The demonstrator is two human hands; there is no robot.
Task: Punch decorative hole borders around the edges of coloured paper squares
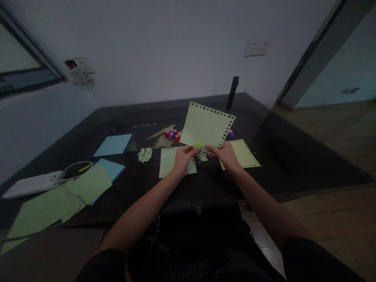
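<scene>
A pale yellow-green sheet of paper (202,127) is held up, tilted, above the table, with small shapes punched along its top and right edges. A bright green paper punch (197,145) sits at its lower edge. My left hand (182,157) is closed round this punch, thumb on top. At the sheet's lower right corner, my right hand (226,154) pinches the paper between thumb and fingers. Below lie two more edge-punched sheets, a left one (167,162) and a right one (245,154). A small heap of paper cut-outs (202,156) shows between them, partly hidden by the hands.
Several red and purple punches (172,134) stand behind the sheet, with another purple punch (230,133) at right. Left are a cut-out pile (145,154), blue paper (114,145), green sheets (44,205) and a white power strip (32,184). A black upright post (232,94) stands behind.
</scene>
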